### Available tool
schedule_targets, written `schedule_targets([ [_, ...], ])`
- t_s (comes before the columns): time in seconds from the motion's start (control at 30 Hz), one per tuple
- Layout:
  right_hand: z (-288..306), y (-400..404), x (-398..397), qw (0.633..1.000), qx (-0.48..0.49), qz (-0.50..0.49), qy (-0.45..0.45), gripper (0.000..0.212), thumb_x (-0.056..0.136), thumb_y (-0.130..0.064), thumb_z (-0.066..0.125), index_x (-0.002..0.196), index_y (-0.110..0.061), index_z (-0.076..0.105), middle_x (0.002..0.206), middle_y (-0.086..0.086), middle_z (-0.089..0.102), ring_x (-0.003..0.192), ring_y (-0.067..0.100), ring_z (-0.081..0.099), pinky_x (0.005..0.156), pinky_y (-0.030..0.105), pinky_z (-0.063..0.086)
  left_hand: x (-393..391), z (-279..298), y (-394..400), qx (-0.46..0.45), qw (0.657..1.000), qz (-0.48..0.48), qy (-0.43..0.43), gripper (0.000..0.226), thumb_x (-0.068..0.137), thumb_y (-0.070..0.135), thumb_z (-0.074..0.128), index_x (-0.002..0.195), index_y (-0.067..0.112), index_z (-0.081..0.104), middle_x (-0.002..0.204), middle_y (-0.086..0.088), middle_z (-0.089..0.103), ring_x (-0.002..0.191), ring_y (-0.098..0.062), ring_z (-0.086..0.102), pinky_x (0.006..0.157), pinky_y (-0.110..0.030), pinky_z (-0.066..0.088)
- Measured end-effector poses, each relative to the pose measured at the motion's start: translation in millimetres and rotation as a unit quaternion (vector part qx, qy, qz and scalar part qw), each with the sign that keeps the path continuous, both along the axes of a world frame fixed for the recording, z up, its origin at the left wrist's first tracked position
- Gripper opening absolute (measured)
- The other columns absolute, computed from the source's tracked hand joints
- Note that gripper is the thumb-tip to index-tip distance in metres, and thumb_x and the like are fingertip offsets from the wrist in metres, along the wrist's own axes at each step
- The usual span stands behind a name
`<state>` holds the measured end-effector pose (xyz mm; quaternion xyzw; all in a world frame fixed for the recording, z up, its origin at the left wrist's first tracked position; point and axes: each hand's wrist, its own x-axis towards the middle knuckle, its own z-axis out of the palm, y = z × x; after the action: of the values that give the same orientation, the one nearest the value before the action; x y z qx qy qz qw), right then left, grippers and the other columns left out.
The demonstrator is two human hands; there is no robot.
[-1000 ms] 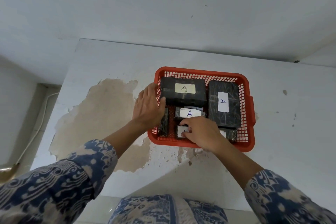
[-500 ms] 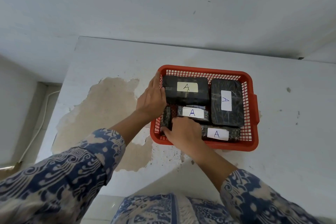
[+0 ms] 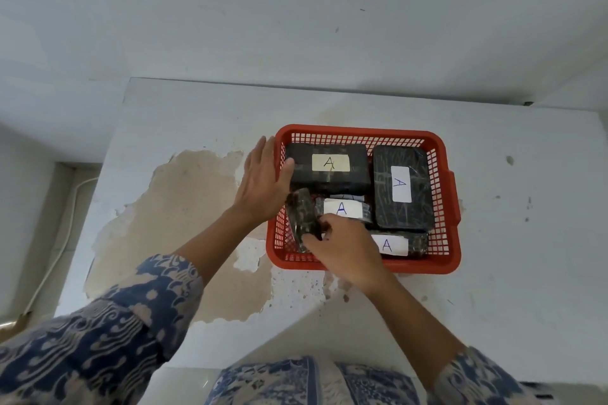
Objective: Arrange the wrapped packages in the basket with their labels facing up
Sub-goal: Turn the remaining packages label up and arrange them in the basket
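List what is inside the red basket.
The red basket holds four black packages with "A" labels up, and a fifth package gripped by the right hand, label unseen. Anything underneath is hidden.

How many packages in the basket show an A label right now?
4: the back-left package, the right package, the middle package, and the front package. The right hand grips a fifth, label unseen.

Beyond the right hand's fingers (image 3: 311, 242), labelled packages (image 3: 403, 187) fill the far and right parts of the red basket (image 3: 362, 265), leaving no gap there. Beside those fingers, a small unlabelled package (image 3: 302, 215) stands tilted in the basket's near-left corner, with mesh floor showing around it. The left hand (image 3: 263, 179) blocks the left rim. The counter (image 3: 526, 240) lies bare outside.
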<state>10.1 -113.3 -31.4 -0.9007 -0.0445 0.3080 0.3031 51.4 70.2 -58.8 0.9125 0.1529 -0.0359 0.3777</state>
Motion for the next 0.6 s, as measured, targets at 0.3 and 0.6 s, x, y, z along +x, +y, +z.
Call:
schedule_targets([
  [0.3, 32, -40, 6, 0.872, 0.352, -0.23, 0.251, 0.028, 0.099, -0.026, 0.044, 0.09, -0.009, 0.064, 0.064, -0.001, 0.057, 0.055, 0.013, 0.046, 0.054, 0.03, 0.034, -5, 72, -11, -0.309, 0.932, -0.14, 0.127, 0.034, 0.105, 0.038, 0.044, 0.138, 0.031, 0.049, 0.126, 0.009, 0.063, 0.111, -0.015, 0.065, 0.095, -0.039, 0.054],
  [0.6, 35, -35, 0, 0.825, 0.431, -0.23, 0.285, 0.04, 0.103, -0.03, 0.031, 0.104, -0.009, 0.065, 0.076, 0.005, 0.06, 0.064, 0.016, 0.051, 0.063, 0.035, 0.04, -7, 81, -11, -0.376, 0.905, -0.147, 0.133, 0.024, 0.101, 0.028, 0.056, 0.124, 0.027, 0.06, 0.106, 0.011, 0.074, 0.102, -0.01, 0.07, 0.074, -0.026, 0.057],
])
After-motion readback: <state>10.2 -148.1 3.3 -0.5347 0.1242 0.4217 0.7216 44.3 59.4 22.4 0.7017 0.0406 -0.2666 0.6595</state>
